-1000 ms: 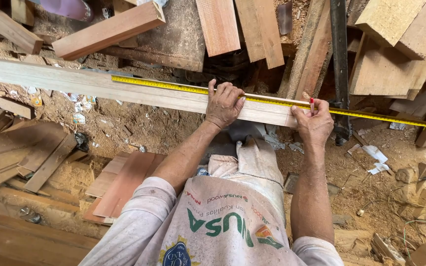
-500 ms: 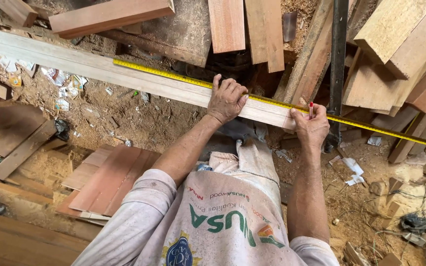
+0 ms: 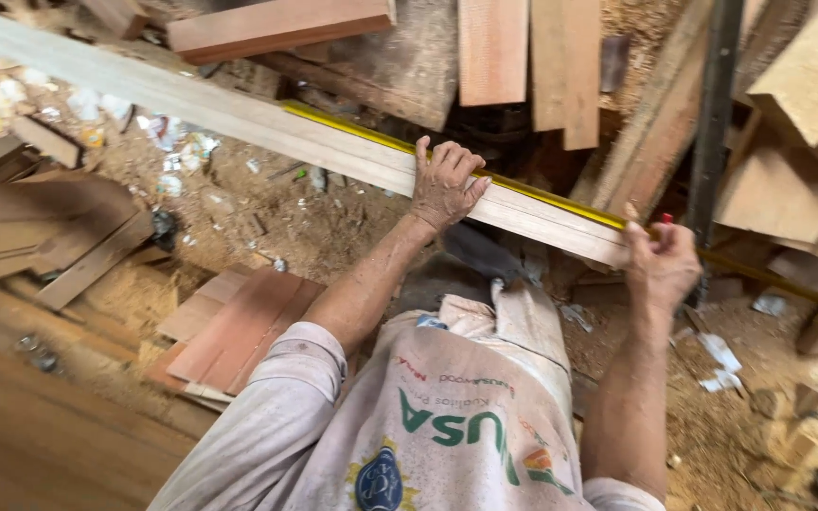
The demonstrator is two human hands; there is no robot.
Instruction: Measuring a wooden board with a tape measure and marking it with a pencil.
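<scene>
A sawdust floor (image 3: 267,222) littered with offcuts surrounds a long pale plank (image 3: 239,123) running from the upper left toward the right. A yellow tape (image 3: 542,196) lies along the plank's far edge. The left hand (image 3: 447,185) presses down on plank and tape, fingers spread flat. The right hand (image 3: 663,263), at the plank's right end, pinches a red pencil (image 3: 666,219). A good mark likely needs the tape taut and flush with the edge.

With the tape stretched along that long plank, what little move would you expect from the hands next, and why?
Probably a pencil mark on the plank at its end. The left hand presses the yellow tape measure flat on the wood, while the right hand sits at the plank's end holding a red-tipped pencil, with the tape running on past it.
</scene>
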